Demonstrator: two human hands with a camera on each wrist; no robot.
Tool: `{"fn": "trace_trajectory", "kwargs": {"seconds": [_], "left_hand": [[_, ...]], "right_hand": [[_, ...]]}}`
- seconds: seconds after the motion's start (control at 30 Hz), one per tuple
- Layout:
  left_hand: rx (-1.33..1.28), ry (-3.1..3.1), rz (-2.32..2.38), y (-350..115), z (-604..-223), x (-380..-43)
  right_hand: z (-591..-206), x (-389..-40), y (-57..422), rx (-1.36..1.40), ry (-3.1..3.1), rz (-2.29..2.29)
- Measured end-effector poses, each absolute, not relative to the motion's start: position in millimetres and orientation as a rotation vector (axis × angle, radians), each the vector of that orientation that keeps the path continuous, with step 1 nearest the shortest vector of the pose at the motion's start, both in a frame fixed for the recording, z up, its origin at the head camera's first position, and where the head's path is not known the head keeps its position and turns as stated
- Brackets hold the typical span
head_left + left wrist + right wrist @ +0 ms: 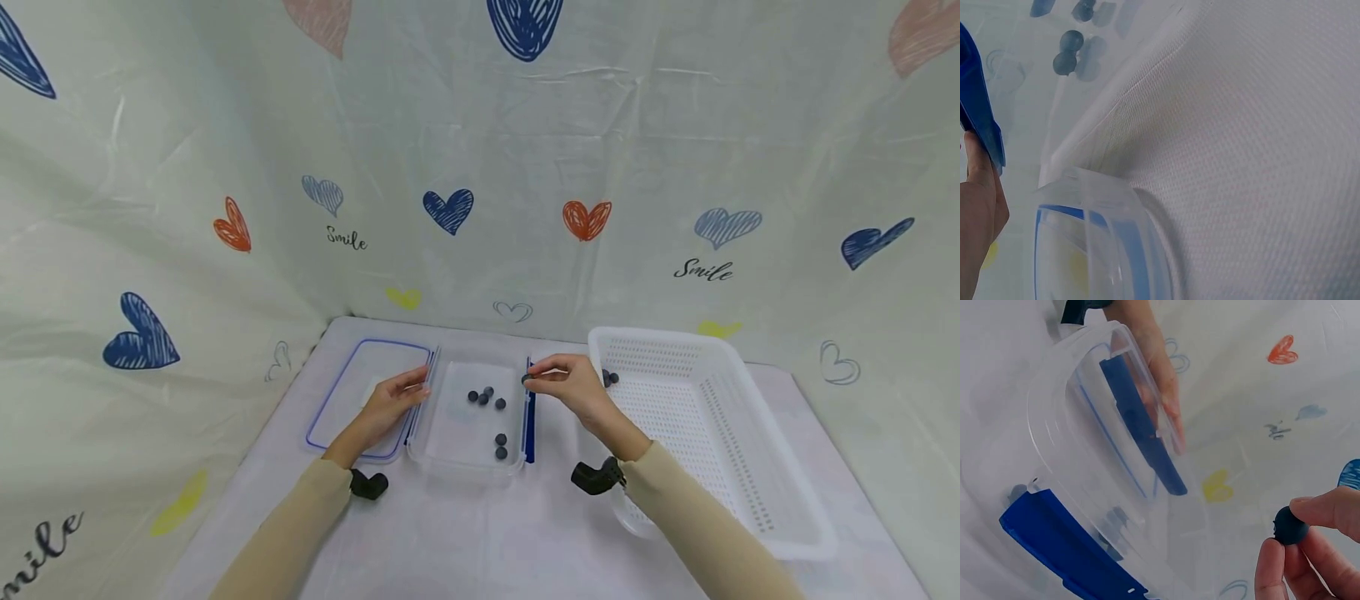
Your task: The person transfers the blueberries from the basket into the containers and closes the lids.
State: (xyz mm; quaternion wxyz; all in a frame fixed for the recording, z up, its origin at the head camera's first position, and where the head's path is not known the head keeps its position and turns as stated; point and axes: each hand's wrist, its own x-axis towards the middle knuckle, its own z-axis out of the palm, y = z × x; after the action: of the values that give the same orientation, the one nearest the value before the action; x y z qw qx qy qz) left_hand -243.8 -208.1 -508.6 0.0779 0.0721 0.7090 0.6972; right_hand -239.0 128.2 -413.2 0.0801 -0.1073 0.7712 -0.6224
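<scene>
Right hand (pixel 573 383): I am pinching one blueberry (pixel 1291 525) between thumb and fingertips. The berry is sitting level with the right rim of the clear plastic container (pixel 457 446), close to the right latch (pixel 531 427); I cannot tell whether it is hanging just inside or just outside that rim.

Left hand (pixel 388 408): I am keeping the fingers fairly straight, laid against the outside of the container at the left latch (pixel 1141 428). The head view is not showing any firm grip here.

Governing relation: the container is lying between my hands, its long axis appearing to run away from me, so its open interior is falling directly left of the pinched berry. My right hand is being the nearer one to that berry; in my judgement, only the right rim is mattering for clearance.

Contents: six blueberries are resting on the container floor, a cluster of four (pixel 483 399) toward the right-hand side of the middle and a pair (pixel 501 452) nearer me.

Surroundings: the blue-edged lid (pixel 352 392) is lying beside and partly under my left hand. The white perforated basket (pixel 693 417) is standing to the right of my right hand, with at least two berries (pixel 614 378) showing just beyond that hand.
</scene>
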Motion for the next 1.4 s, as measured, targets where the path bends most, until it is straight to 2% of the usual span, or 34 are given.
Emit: {"fn": "trace_trajectory", "kwargs": {"seconds": [0.43,0.77,1.4], "left_hand": [[0.234,2.105,2.092,-206,-508,-249],[0.214,2.089,2.111,-208,-509,-246],[0.224,2.104,2.094,-210,-511,-245]], "right_hand": [[-420,-239,97,-0.343,2.296,-1.815],[-440,-232,67,-0.311,2.323,-1.781],[-441,-228,62,-0.276,2.376,-1.79]]}}
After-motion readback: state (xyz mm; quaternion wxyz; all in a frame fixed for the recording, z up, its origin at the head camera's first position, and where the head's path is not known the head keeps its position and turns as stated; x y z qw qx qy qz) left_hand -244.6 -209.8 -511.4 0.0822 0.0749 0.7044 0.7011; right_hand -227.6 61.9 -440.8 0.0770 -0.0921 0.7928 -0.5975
